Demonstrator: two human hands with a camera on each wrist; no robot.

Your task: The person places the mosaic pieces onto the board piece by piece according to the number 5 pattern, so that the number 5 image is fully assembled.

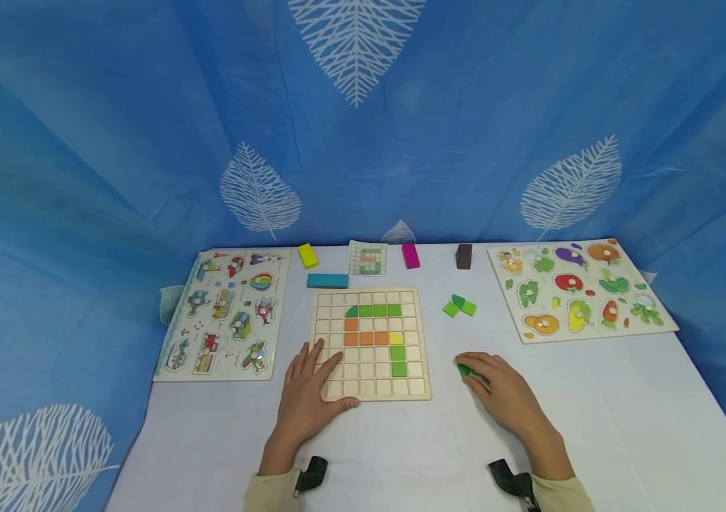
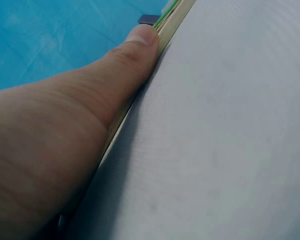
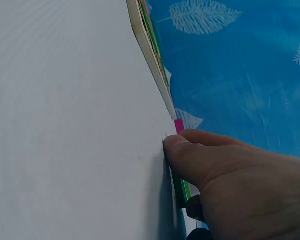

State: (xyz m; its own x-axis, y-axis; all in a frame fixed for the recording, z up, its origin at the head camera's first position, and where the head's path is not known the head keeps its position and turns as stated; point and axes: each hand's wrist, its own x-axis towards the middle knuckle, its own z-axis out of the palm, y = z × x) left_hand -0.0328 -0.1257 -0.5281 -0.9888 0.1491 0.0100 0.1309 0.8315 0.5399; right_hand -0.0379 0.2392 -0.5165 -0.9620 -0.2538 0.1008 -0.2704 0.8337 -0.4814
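Resting flat, the left hand (image 1: pixel 308 398) spreads straight fingers on the grid board (image 1: pixel 370 341); the right hand (image 1: pixel 497 391) pinches a green piece (image 1: pixel 465 370), whose edge the right wrist view shows.

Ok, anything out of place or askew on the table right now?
Nothing stands out. The grid board lies square under the left hand, its coloured tiles seated in their cells. The right hand holds a green piece on the table; three loose green pieces lie beside the board, undamaged.
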